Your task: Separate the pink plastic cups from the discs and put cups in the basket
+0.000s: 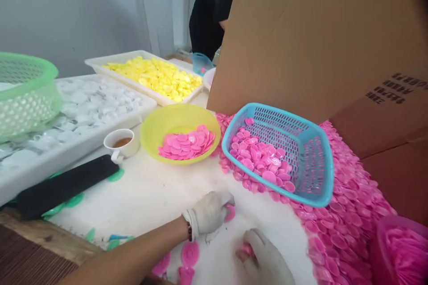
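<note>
My left hand (209, 213), in a pale glove with a dark beaded band at the wrist, reaches over the white tabletop. Its fingers are closed on a pink plastic disc (230, 213). Nearer to me, my gloved right hand (267, 260) pinches a small pink plastic piece (247, 249), partly covered by the fingers. A flat pink disc (190, 254) lies on the table below my left wrist, with more close by. Beyond the hands, a blue basket (327, 164) holds glossy pink shell-like pieces, and a yellow bowl (149, 136) contains flat pink discs.
Loose pink pieces (347, 227) spread along the right, before a large cardboard sheet (301, 40). At left are a white cup (133, 144), a black bar (70, 182), a tray of white parts (143, 109) and a green basket (30, 107). A person (210, 13) stands behind.
</note>
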The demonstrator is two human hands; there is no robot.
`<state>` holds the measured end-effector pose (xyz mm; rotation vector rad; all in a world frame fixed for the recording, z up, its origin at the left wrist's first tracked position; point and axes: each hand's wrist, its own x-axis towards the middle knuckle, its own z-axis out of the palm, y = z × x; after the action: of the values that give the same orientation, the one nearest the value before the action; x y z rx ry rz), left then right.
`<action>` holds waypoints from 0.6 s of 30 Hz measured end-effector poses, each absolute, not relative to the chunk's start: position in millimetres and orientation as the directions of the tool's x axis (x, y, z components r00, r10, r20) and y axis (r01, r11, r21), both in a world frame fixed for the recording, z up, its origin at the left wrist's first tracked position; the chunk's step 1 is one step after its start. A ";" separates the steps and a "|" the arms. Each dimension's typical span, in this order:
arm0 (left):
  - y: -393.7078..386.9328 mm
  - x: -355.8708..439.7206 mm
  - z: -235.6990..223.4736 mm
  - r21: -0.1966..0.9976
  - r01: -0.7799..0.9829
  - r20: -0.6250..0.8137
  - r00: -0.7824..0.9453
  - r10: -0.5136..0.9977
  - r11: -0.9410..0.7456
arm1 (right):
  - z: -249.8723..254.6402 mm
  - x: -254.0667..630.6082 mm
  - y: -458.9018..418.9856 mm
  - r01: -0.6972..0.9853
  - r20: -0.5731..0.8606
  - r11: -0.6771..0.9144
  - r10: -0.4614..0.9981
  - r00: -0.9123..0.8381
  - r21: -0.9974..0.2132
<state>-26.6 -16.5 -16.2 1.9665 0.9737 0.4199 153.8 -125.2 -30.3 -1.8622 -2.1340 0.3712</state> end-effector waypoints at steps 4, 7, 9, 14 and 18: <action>-11.3 -23.6 -9.5 0.949 0.311 -0.220 0.539 0.813 0.051 | -25.6 143.9 -97.1 0.875 0.059 0.152 0.988 -0.141 -0.459; -7.6 -19.4 -4.2 0.964 0.146 -0.265 0.542 0.798 0.222 | -10.1 149.4 -88.5 0.810 0.123 0.140 0.989 -0.085 -0.570; -8.6 -17.4 -0.1 0.973 0.106 -0.230 0.563 0.793 0.207 | 3.8 152.3 -87.3 0.705 0.119 0.068 0.993 0.023 -0.706; -21.3 -14.0 8.6 0.972 0.091 -0.221 0.658 0.720 0.216 | 27.3 149.9 -84.7 0.355 -0.139 -0.139 0.990 0.024 -0.925; -27.0 -9.9 0.3 0.940 0.194 -0.339 0.642 0.688 0.281 | 18.1 150.2 -84.6 0.232 -0.328 -0.322 0.945 0.015 -0.918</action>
<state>-9.9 -27.0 0.3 1.2759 0.8563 0.3910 150.2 -84.6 18.1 -1.6241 -1.2247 1.3532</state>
